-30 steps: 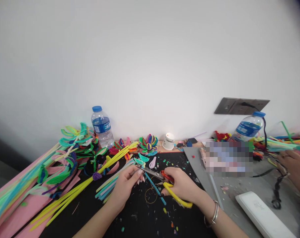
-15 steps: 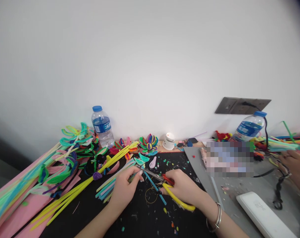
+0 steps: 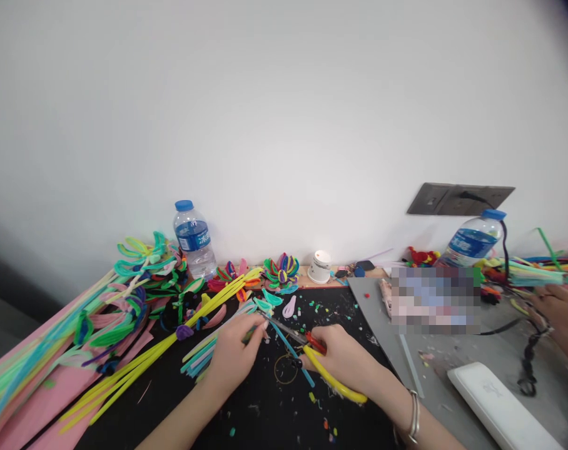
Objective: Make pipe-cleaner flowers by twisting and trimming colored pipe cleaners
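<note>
My right hand (image 3: pixel 343 359) is closed round scissors with one yellow and one red handle (image 3: pixel 333 379). Their grey blades reach left to the fingertips of my left hand (image 3: pixel 237 350). Those fingers are pinched on a short green pipe cleaner (image 3: pixel 250 333), mostly covered by the fingers. Beneath the blades a blue pipe cleaner (image 3: pixel 284 342) lies slantwise on the black mat (image 3: pixel 265 412). Left of my left hand lies a bundle of pastel pipe cleaners (image 3: pixel 202 356). A pale pink loop (image 3: pixel 289 307) rests just beyond the blades.
Yellow pipe cleaners (image 3: pixel 138 381) and pipe-cleaner flowers (image 3: pixel 283 272) crowd the left and back. Two water bottles (image 3: pixel 192 240) (image 3: pixel 471 240) and a paper cup (image 3: pixel 319 267) stand near the wall. At right are a white case (image 3: pixel 500 400) and another person's hand (image 3: pixel 558 312).
My right hand and the scissors have shifted very slightly left. My left hand stays nearly in place, still pinching the green piece.
</note>
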Motion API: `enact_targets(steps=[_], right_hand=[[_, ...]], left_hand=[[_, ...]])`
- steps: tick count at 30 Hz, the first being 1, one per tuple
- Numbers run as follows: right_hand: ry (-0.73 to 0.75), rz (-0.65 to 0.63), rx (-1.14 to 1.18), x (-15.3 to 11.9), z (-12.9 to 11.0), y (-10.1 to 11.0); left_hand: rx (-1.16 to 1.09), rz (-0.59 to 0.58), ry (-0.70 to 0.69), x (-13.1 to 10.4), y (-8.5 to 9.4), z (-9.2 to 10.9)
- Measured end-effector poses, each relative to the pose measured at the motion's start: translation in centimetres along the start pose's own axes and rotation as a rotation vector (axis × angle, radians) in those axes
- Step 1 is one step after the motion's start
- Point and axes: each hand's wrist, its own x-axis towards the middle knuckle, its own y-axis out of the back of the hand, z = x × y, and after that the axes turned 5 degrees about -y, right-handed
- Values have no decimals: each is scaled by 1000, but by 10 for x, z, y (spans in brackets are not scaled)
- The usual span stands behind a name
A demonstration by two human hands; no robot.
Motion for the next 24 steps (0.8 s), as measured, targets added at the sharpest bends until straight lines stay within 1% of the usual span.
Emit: enact_targets(steps=[3, 6, 9, 11, 14, 16, 19, 22, 24], right_hand=[[82, 56, -44, 3, 0, 2], [145, 48, -35, 3, 2, 5], [191, 26, -12, 3, 5, 7], [239, 40, -3, 5, 7, 8], [323, 67, 14, 8, 8, 6], [378, 86, 30, 10, 8, 5], [448, 105, 58, 11, 8, 2], [494, 110, 90, 10, 7, -1], [512, 115, 100, 10, 7, -3]], left_hand=[[-142, -38, 152, 5, 0, 1], [-479, -55, 327, 7, -1, 1], [-833, -108, 478, 5, 0, 2], [-1011, -160, 540, 3, 1, 4], [-1201, -242, 579, -1, 3, 6], [-1268, -301, 607, -4, 3, 6], [-1297, -385, 626, -8, 2, 6], [-1263, -463, 609, -10, 0, 8], [-1222, -496, 605, -11, -1, 10]])
